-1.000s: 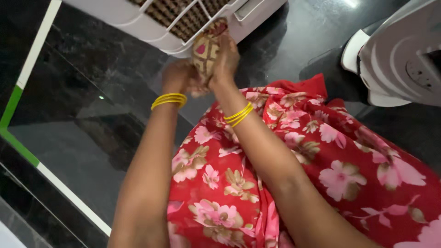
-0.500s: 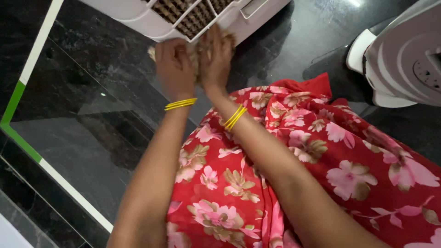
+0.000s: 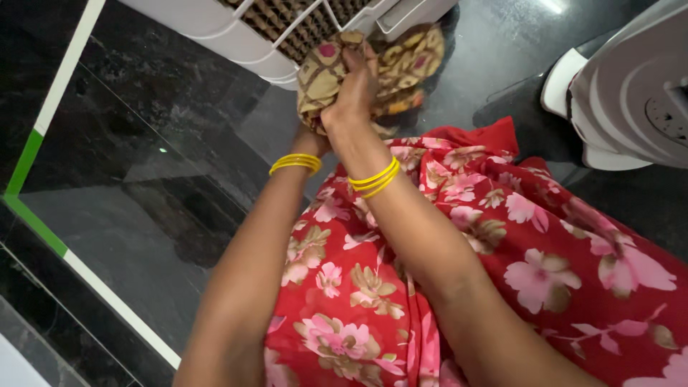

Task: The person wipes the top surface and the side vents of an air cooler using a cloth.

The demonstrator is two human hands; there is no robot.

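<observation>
Both my hands are raised in front of me and grip a crumpled brown and yellow patterned cloth (image 3: 401,68) with pink spots. My right hand (image 3: 355,89) is closed over its top, knuckles toward me. Only a little of my left hand (image 3: 309,140) shows, tucked under the cloth bundle, yellow bangles on the wrist. The cloth hangs just below the slatted front of a white air cooler (image 3: 287,29). Part of the cloth spreads to the right of my right hand.
A red floral garment (image 3: 502,251) covers my lap at the lower right. A second white appliance (image 3: 631,86) stands at the right edge. The floor is polished black stone (image 3: 143,165) with a green and white border stripe (image 3: 43,236) on the left.
My hands were pressed side by side against the cooler grille, the cloth mostly hidden. Now they have come down a little and the cloth is bunched and spread out to the right.
</observation>
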